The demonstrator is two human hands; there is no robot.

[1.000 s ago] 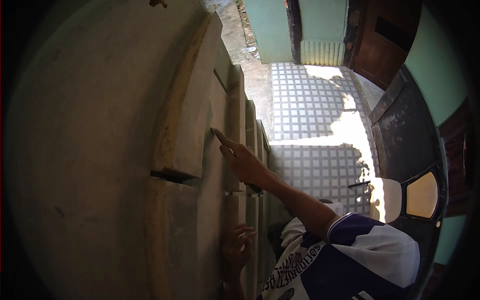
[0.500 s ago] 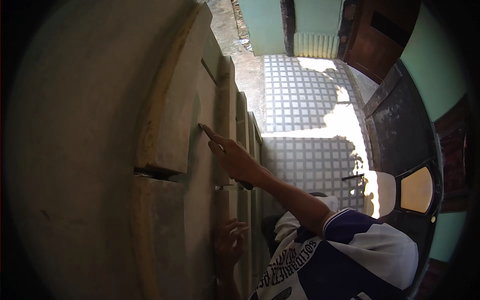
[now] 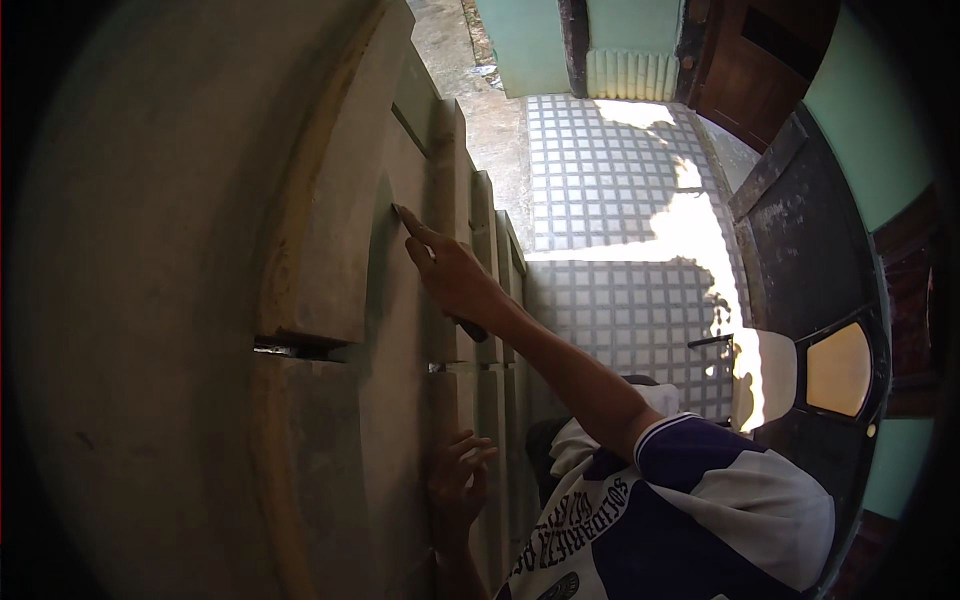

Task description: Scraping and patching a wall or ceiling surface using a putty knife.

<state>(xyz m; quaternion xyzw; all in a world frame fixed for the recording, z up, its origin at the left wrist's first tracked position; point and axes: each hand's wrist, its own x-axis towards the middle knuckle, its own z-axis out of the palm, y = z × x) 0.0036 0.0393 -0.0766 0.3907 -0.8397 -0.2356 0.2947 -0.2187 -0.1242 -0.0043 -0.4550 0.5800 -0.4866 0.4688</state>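
Note:
My right hand [image 3: 458, 283] is closed around a slim hand tool [image 3: 472, 329] with a dark handle end showing below the palm. Its index finger lies stretched along the tool. The narrow tip touches or nearly touches a pale flat band [image 3: 395, 310] of a stepped structure, beside a greenish shaded strip. I cannot make out the tool's exact kind. Lower down, my left hand [image 3: 462, 478] hovers by or rests on the stepped ledges, its fingers loosely bent and apart, with nothing seen in them.
Raised ledges [image 3: 448, 180] step down toward the floor, with a dark gap [image 3: 300, 350] across the thick edge. To the right lies a checkered tile floor [image 3: 620, 310] with bright sun patches. A chair [image 3: 838, 370], a dark board [image 3: 800, 230] and a brown door [image 3: 765, 70] stand beyond.
My right hand has slid the tool farther up along the pale band. My left hand stays in nearly the same place. The whole view has shifted slightly.

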